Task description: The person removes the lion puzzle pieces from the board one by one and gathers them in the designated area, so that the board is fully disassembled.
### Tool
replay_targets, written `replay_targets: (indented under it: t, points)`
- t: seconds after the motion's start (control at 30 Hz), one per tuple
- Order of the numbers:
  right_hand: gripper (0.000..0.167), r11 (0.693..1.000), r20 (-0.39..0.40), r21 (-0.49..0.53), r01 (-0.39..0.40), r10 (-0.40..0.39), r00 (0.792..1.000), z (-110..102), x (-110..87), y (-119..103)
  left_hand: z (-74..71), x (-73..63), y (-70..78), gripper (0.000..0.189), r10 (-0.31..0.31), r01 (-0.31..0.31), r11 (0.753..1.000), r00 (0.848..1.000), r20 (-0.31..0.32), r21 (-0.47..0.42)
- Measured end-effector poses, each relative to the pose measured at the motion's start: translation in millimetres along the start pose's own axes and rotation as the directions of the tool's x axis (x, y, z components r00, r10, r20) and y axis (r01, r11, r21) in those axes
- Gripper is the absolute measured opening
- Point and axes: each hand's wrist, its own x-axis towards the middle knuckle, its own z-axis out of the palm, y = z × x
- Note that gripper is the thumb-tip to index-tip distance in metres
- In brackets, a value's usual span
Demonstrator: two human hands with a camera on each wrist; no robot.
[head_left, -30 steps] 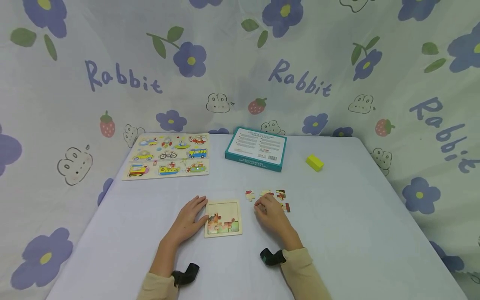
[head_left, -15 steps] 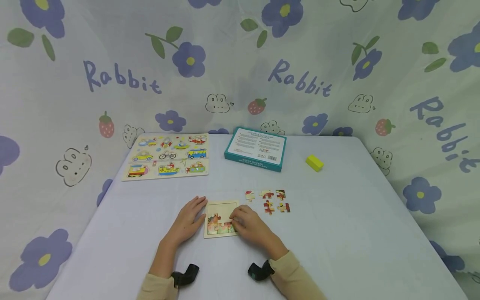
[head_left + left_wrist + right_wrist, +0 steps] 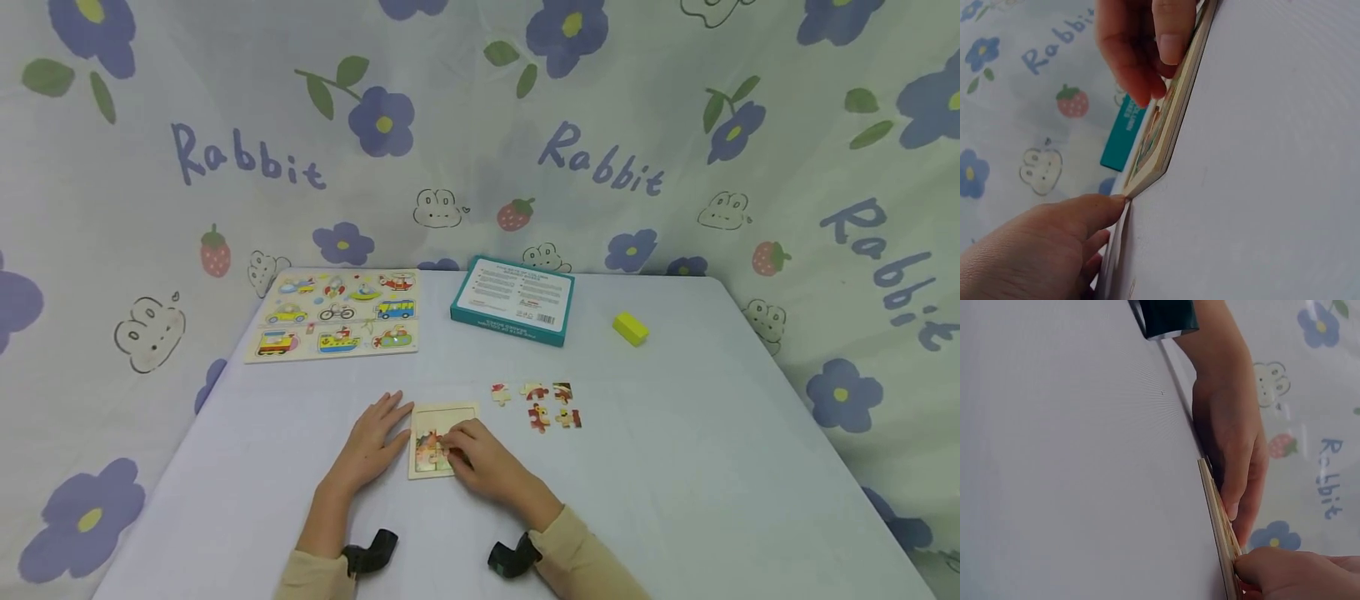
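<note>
A small wooden jigsaw tray (image 3: 444, 408) lies on the white table, its lower part filled with joined puzzle pieces (image 3: 425, 454). My left hand (image 3: 369, 437) lies flat at the tray's left side, fingers extended; in the left wrist view its thumb (image 3: 1107, 211) touches the tray's corner. Over the tray's right half, my right hand (image 3: 483, 460) pinches a puzzle piece low against the filled part, the piece mostly hidden by the fingers. To the right of the tray lie several loose jigsaw pieces (image 3: 538, 417) in two rows.
A wooden vehicle picture board (image 3: 337, 313) lies at the back left. Behind the loose pieces is a teal box (image 3: 513, 298), with a yellow block (image 3: 631, 328) to its right. A rabbit-and-flower printed cloth (image 3: 480, 125) hangs behind the table.
My right hand has moved left from the loose pieces to the tray, then slightly farther left over it. The left hand has stayed beside the tray.
</note>
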Motion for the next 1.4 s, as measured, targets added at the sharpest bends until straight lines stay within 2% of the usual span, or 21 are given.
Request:
replay_targets:
  t: [0.3,0.63,1.03,1.4]
  points:
    - [0.026,0.997,0.023,-0.019,-0.079,0.079,0.997,6,8.8,-4,-0.7,-0.3,-1.3,0.046,0.015,-0.015,1.0,1.0,-0.005,0.018]
    - [0.035,0.983,0.053,-0.142,-0.113,0.122,0.991,13,16.9,-6,0.3,-0.3,-1.1,0.045,0.015,-0.015,1.0,1.0,-0.008,0.004]
    - [0.031,0.982,0.071,-0.11,-0.154,0.162,0.984,8,20.4,-9,-0.2,1.1,-1.2,0.045,0.017,-0.017,1.0,1.0,-0.007,0.019]
    - [0.031,0.983,0.039,-0.067,-0.17,0.172,0.984,12,17.8,-7,1.2,-0.4,-1.1,0.045,0.023,-0.023,1.0,1.0,-0.011,0.02]
